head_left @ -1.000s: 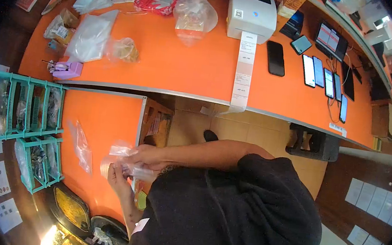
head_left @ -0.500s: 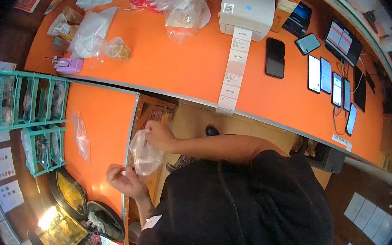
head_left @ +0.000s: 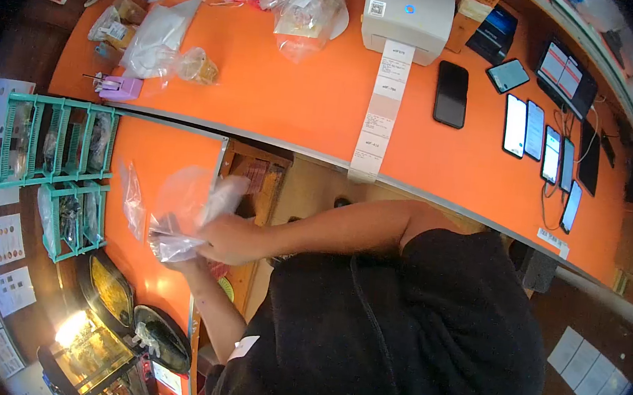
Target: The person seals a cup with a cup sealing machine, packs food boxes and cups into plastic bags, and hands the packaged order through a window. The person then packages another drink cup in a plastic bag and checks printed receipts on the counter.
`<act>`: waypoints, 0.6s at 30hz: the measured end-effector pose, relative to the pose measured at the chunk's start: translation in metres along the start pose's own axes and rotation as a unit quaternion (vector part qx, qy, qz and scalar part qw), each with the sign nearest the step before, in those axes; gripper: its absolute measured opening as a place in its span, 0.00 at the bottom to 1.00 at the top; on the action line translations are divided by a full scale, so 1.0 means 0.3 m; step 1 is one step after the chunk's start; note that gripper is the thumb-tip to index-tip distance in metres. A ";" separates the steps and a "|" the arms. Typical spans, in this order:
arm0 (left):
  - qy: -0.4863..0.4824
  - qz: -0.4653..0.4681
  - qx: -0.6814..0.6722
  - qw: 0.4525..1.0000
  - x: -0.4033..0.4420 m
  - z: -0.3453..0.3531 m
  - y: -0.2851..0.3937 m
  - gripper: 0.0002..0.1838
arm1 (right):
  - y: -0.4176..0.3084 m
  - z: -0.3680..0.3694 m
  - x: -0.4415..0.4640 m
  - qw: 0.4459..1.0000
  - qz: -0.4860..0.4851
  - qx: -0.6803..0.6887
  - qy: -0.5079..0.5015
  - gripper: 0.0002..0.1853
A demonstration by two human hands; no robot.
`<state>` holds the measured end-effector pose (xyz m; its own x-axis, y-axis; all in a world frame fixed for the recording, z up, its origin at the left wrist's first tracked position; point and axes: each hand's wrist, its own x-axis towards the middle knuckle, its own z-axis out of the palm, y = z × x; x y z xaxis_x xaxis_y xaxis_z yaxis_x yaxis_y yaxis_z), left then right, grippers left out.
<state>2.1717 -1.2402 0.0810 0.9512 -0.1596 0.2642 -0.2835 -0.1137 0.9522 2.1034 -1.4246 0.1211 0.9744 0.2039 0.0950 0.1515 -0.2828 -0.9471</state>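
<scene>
A clear plastic bag [head_left: 190, 202] billows above the edge of the orange side table, blurred by motion in the head view. My right hand [head_left: 235, 238] is closed on its near side, the fingers wrapped in the film. Lower down, my left hand [head_left: 187, 263] grips the gathered, shiny end of the bag, which covers most of its fingers. What the bag holds, if anything, cannot be made out. Flat on the side table [head_left: 159, 153], just left of my hands, lies another clear plastic bag [head_left: 132, 196].
Green racks [head_left: 59, 144] with packets stand at the left. A lit glass case [head_left: 92, 355] and black containers [head_left: 163, 337] are at lower left. Across the long counter sit a label printer [head_left: 409, 16] with a hanging label strip [head_left: 380, 116], a purple tape dispenser [head_left: 120, 88], bagged items and several phones.
Both hands have moved left with the bag, from the table's edge to over its surface. The bag has spread out wider. The view has shifted slightly.
</scene>
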 end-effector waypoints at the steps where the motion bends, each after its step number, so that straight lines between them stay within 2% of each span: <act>1: 0.001 -0.016 0.000 1.000 0.003 0.022 -0.025 0.16 | 0.006 -0.001 0.014 0.997 -0.019 0.010 0.070 0.12; 2: 0.000 -0.036 -0.002 0.999 0.005 0.048 -0.050 0.17 | 0.015 -0.005 0.031 0.989 -0.037 0.021 0.140 0.11; 4: -0.023 -0.083 -0.019 0.996 -0.022 0.120 -0.096 0.17 | 0.022 -0.095 0.089 0.965 -0.009 0.017 0.263 0.07; 7: -0.086 -0.159 -0.050 0.982 -0.066 0.236 -0.144 0.18 | 0.077 -0.148 0.171 0.942 -0.036 0.046 0.330 0.06; 11: -0.141 -0.222 -0.111 0.958 -0.032 0.253 -0.136 0.19 | 0.062 -0.072 0.104 0.981 -0.023 -0.100 0.165 0.06; 12: -0.143 -0.230 -0.126 0.954 -0.021 0.234 -0.123 0.19 | 0.047 -0.090 0.042 0.988 -0.046 -0.058 0.135 0.07; 15: -0.125 -0.239 -0.141 0.953 -0.010 0.176 -0.100 0.20 | 0.161 -0.106 -0.056 0.993 -0.020 -0.115 0.034 0.11; 18: -0.083 -0.229 -0.143 0.959 -0.037 0.117 -0.077 0.21 | 0.366 -0.041 -0.041 0.965 0.094 -0.246 0.012 0.13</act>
<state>2.1635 -1.2702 0.0507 0.9286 -0.3137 -0.1981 0.2278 0.0605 0.9718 2.1100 -1.4698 0.0197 0.9950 0.0853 -0.0513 0.0265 -0.7239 -0.6894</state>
